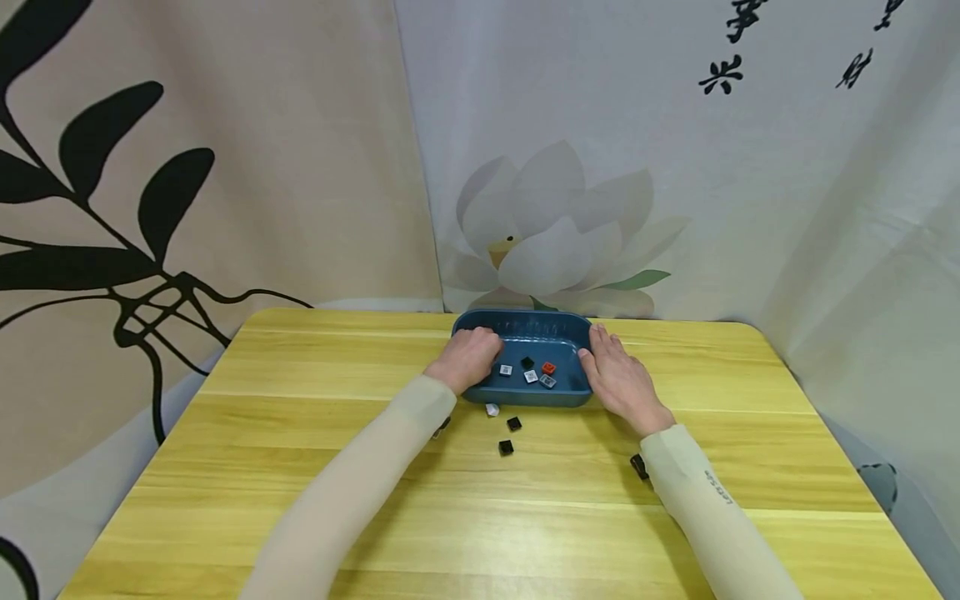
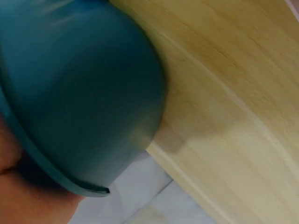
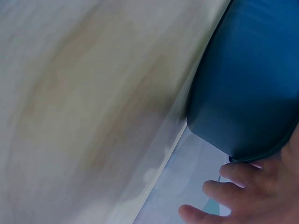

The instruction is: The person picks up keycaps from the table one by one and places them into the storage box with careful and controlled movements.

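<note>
Blue tray (image 1: 525, 399): left fingers (image 1: 487, 339) curled round one end, right fingers (image 1: 602, 342) straight along other.

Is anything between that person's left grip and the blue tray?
Nothing visible: the left grip holds the left end of the blue tray directly. A white piece lies just in front, not between them.

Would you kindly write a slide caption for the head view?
Left hand grips and right hand touches a blue rectangular tray holding small black, white and red blocks.
</note>
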Available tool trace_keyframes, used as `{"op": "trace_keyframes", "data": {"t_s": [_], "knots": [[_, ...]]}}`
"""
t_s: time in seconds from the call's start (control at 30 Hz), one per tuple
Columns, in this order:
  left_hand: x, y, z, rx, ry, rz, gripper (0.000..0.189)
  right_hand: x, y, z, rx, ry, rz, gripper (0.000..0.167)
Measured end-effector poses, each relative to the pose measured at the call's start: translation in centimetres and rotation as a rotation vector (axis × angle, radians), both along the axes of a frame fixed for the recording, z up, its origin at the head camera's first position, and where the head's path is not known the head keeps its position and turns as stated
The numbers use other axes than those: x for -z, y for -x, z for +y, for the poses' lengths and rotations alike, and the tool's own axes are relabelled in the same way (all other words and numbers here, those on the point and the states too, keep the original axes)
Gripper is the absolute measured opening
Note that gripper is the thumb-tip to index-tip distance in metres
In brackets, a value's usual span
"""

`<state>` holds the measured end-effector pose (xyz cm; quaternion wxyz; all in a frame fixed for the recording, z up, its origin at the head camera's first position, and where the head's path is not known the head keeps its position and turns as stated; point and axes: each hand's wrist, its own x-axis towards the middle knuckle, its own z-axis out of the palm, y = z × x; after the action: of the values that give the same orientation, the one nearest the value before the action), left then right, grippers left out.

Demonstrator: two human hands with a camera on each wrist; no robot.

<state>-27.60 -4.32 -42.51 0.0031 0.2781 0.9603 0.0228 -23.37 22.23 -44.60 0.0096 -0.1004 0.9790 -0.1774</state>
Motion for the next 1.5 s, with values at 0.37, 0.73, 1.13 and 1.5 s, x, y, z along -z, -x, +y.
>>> {"op": "trace_keyframes", "data": {"t_s": [0.37,0.73,1.13,1.5], "knots": [[0.5,0.7,0.2,-0.043,0.072,-0.033,0.014,-0.2,-0.1,-0.1,0.002,-0.004,-0.007,0.065],[-0.4,-0.6,-1.2,0.038,-0.043,0.093,0.027,-0.1,0.0,0.0,-0.005,-0.004,-0.008,0.066],[-3.0,-4.3,-4.7,-0.05,-0.257,0.082,0.047,-0.1,-0.2,0.0,-0.01,0.001,-0.008,0.066],[-2.6,-7.4,-8.8,-0.09,-0.292,0.056,0.059,-0.1,-0.2,-0.1,-0.013,0.001,-0.004,0.066]]}}
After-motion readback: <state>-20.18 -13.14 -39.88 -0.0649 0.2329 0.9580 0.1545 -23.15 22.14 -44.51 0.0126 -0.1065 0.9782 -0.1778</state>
